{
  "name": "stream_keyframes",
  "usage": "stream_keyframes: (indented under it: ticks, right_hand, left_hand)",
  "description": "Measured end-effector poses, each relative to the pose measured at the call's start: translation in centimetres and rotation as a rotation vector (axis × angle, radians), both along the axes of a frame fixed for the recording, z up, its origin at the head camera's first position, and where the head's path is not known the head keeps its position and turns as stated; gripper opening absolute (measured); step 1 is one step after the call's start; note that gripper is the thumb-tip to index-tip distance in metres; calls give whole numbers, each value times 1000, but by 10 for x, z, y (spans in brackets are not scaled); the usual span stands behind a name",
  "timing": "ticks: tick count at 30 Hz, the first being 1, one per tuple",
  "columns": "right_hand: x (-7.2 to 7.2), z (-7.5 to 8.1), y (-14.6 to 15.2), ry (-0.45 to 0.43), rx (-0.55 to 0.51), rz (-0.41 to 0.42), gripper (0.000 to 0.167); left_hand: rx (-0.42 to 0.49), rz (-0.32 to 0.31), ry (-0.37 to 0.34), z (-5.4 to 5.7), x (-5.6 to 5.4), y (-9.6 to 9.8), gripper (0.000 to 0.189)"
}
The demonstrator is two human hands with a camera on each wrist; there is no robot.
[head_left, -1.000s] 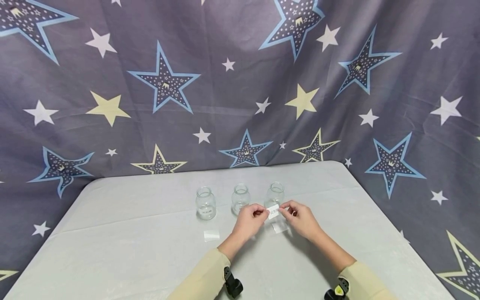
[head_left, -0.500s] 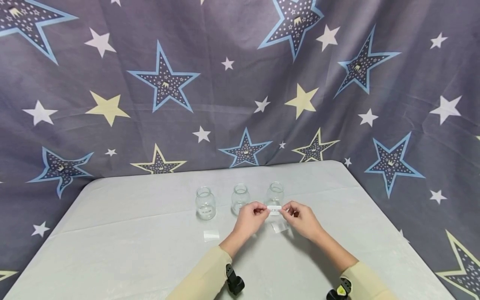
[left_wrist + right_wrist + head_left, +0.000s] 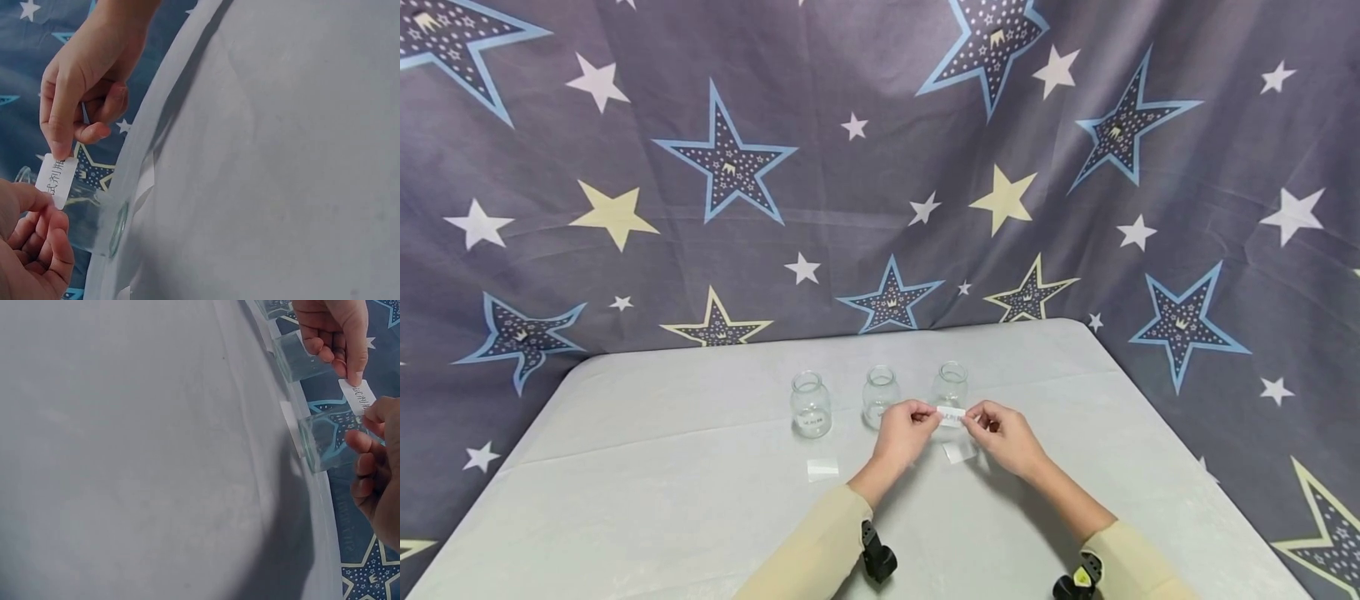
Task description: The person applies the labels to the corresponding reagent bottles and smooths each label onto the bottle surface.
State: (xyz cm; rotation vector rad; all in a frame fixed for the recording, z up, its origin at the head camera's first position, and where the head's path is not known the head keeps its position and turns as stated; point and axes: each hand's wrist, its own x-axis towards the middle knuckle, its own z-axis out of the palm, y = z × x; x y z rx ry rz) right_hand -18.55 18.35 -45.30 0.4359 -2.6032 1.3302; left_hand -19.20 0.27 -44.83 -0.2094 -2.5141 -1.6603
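A white paper label [image 3: 951, 416] with handwritten dark characters is stretched between both hands. Its left end is pinched by the thumb and finger of my left hand [image 3: 901, 440]; my right hand [image 3: 1011, 442] pinches the other end. Just behind it stands a clear glass jar [image 3: 952, 380], upright and partly covered by the label and fingers. In the left wrist view the writing on the label [image 3: 57, 180] is plain, with the jar [image 3: 100, 222] beyond it. The right wrist view has the label [image 3: 356, 395] near the rim of the same jar [image 3: 325, 440], apparently not touching.
To the left stand a middle glass jar [image 3: 880, 390], partly behind my left hand, and a left glass jar [image 3: 811, 403] bearing a similar written label. Thin clear pieces, like label backing, lie in front: one backing piece [image 3: 822, 471] at left, another backing piece [image 3: 958, 452] below my hands.
The label was tilted one second ago, its right end higher; now it lies almost level across the jar's front. Both hands have shifted slightly to the right, keeping their pinch.
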Motion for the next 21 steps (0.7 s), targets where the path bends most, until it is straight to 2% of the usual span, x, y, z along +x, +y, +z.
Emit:
stream_keyframes:
  ticks: [11,15,21]
  right_hand:
    - [-8,-3,5,0,53,-38,6]
    - [-11,-6,7,-7,51,-46,6]
    - [-16,-10,8,-3,59,-55,8]
  left_hand:
    - [-61,-29,39,-3,-2,6,9]
    - [-97,-23,56,-3,-3,8,8]
    - [-150,-6,43,-5,-7,10,8]
